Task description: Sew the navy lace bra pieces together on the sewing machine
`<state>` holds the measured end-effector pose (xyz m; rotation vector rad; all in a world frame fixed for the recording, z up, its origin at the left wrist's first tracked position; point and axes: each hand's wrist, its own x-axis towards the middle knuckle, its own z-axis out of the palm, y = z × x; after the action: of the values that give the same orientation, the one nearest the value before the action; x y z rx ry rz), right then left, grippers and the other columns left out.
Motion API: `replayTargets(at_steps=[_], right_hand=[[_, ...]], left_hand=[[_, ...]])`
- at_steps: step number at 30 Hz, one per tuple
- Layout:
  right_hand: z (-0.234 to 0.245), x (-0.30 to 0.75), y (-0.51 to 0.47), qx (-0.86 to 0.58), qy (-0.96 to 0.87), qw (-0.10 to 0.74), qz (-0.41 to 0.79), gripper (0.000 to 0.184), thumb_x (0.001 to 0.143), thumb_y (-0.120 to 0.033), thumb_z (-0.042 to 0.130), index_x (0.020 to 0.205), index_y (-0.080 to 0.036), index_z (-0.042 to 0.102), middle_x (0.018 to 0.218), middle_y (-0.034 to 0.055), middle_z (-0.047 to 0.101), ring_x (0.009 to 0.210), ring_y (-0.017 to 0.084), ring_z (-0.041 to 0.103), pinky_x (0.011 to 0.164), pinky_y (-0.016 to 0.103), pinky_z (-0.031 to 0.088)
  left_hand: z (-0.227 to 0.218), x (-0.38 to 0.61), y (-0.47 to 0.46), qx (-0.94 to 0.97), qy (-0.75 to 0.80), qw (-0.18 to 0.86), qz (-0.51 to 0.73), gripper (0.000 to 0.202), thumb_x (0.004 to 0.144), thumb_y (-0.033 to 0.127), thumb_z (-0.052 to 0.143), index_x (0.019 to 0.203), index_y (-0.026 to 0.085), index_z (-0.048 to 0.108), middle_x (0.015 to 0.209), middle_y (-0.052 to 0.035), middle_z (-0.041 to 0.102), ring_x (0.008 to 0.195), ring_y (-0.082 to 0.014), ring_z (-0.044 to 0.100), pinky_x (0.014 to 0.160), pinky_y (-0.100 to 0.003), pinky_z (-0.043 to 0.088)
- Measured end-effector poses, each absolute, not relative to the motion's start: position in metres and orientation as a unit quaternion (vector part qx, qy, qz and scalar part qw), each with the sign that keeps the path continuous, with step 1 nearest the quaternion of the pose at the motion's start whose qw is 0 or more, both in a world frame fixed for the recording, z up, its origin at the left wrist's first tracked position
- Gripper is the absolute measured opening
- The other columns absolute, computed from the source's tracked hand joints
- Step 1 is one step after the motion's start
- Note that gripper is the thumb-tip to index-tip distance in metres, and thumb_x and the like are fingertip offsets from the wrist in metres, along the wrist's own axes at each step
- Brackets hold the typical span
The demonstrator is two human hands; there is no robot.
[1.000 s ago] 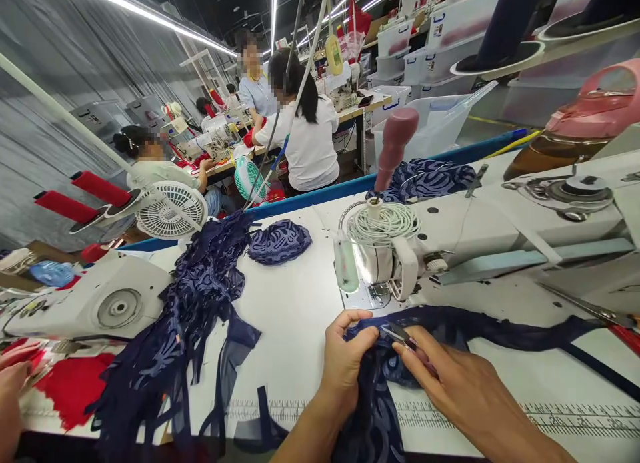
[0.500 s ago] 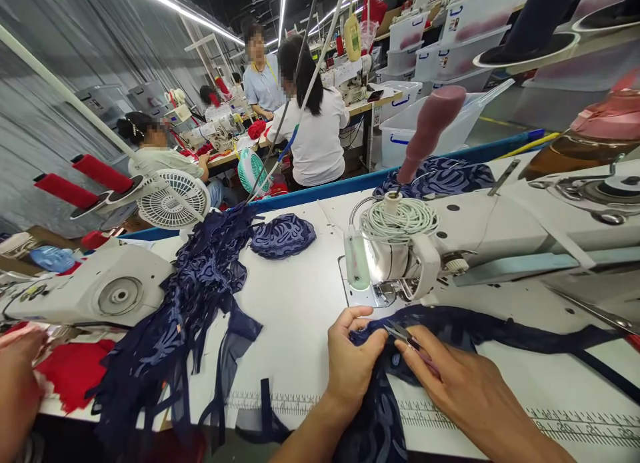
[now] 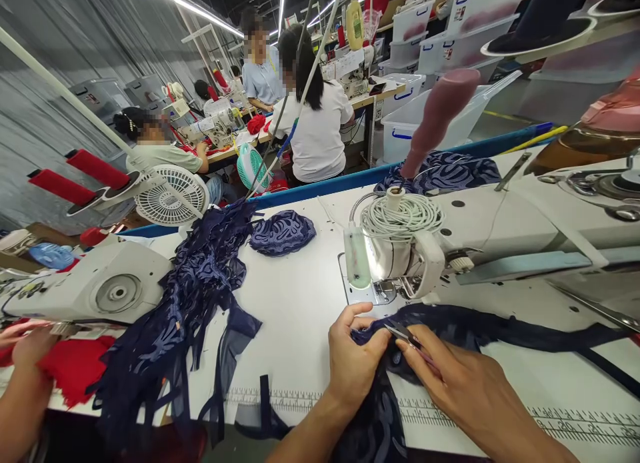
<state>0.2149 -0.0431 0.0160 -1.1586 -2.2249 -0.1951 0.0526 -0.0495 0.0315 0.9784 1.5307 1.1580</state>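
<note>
Left hand (image 3: 353, 350) and right hand (image 3: 445, 370) work close together: the left pinches a bunched edge of dark navy lace-patterned fabric (image 3: 375, 416) between thumb and fingers, while the right is closed around small metal snips with a pinkish handle (image 3: 406, 338), their points at the cloth beside the left thumb. That fabric hangs down between the hands, and a sheer navy strip (image 3: 535, 333) runs off past the right one on the white surface (image 3: 285, 303). Just beyond the hands stands a white sewing machine (image 3: 500, 223), a pale green coiled cord (image 3: 400, 218) on its head.

Farther beyond the right hand, a clear pitcher with a pink lid (image 3: 575, 146) holds something amber-brown. Well past both hands, stacked clear plastic bins with blue handles (image 3: 453, 13) show a reddish haze through their walls — fabric or not, I cannot tell. In front of them sits an open clear bin with slanting sides (image 3: 407, 130); what it holds cannot be made out. Well left of the left hand, a brown cardboard box (image 3: 47, 233) carries pale goods and a blue bundle (image 3: 53, 255).

Nearer the left hand lie a rounded navy lace piece (image 3: 283, 233) and a long tangled heap of navy scraps (image 3: 200, 270) — beyond that heap, a co-worker's hand (image 3: 35, 343) is at red cloth (image 3: 77, 366).
</note>
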Motion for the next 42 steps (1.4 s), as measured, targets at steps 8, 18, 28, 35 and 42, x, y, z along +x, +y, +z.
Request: replayTargets(at_steps=[8, 18, 28, 35, 42], right_hand=[[0.0134, 0.2153, -0.0432, -0.452, -0.832, 0.318, -0.040, 0.033, 0.109, -0.038, 0.031, 0.097, -0.020, 0.056, 0.053, -0.0066, 0.058, 0.036, 0.012, 0.055, 0.039, 0.025, 0.029], [0.0141, 0.2128, -0.0443, -0.450, -0.832, 0.325, -0.014, 0.033, 0.109, -0.037, 0.032, 0.094, -0.020, 0.056, 0.053, -0.0065, 0.058, 0.037, 0.011, 0.054, 0.040, 0.025, 0.030], [0.0157, 0.2119, -0.0461, -0.452, -0.828, 0.330, -0.005, 0.032, 0.109, -0.037, 0.032, 0.092, -0.021, 0.054, 0.052, -0.0065, 0.057, 0.037, 0.011, 0.054, 0.041, 0.025, 0.031], [0.0145, 0.2113, -0.0475, -0.454, -0.827, 0.330, 0.006, 0.032, 0.108, -0.036, 0.034, 0.092, -0.020, 0.056, 0.053, -0.0056, 0.058, 0.039, 0.011, 0.056, 0.042, 0.026, 0.031], [0.0169, 0.2094, -0.0475, -0.460, -0.824, 0.331, -0.012, 0.033, 0.109, -0.036, 0.033, 0.091, -0.020, 0.055, 0.050, -0.0067, 0.055, 0.037, 0.011, 0.055, 0.041, 0.026, 0.030]], left_hand=[[0.0331, 0.0525, -0.0518, 0.415, 0.605, 0.485, 0.476, 0.036, 0.079, 0.016, 0.066, 0.115, 0.016, 0.068, 0.093, -0.0057, 0.079, 0.090, -0.0210, 0.073, 0.090, -0.032, 0.053], [0.0295, 0.0481, -0.0504, 0.437, 0.604, 0.452, 0.489, 0.020, 0.088, 0.022, 0.057, 0.097, 0.019, 0.074, 0.099, -0.0045, 0.075, 0.098, -0.0211, 0.067, 0.093, -0.031, 0.049], [0.0300, 0.0488, -0.0544, 0.392, 0.600, 0.491, 0.495, 0.023, 0.087, 0.025, 0.062, 0.107, 0.016, 0.069, 0.092, -0.0058, 0.073, 0.085, -0.0186, 0.067, 0.082, -0.029, 0.052], [0.0294, 0.0486, -0.0537, 0.395, 0.609, 0.486, 0.487, 0.023, 0.087, 0.025, 0.064, 0.107, 0.016, 0.068, 0.090, -0.0057, 0.075, 0.085, -0.0190, 0.068, 0.084, -0.030, 0.051], [0.0295, 0.0478, -0.0548, 0.397, 0.603, 0.490, 0.489, 0.023, 0.088, 0.028, 0.064, 0.108, 0.017, 0.068, 0.090, -0.0056, 0.075, 0.085, -0.0194, 0.069, 0.083, -0.030, 0.052]])
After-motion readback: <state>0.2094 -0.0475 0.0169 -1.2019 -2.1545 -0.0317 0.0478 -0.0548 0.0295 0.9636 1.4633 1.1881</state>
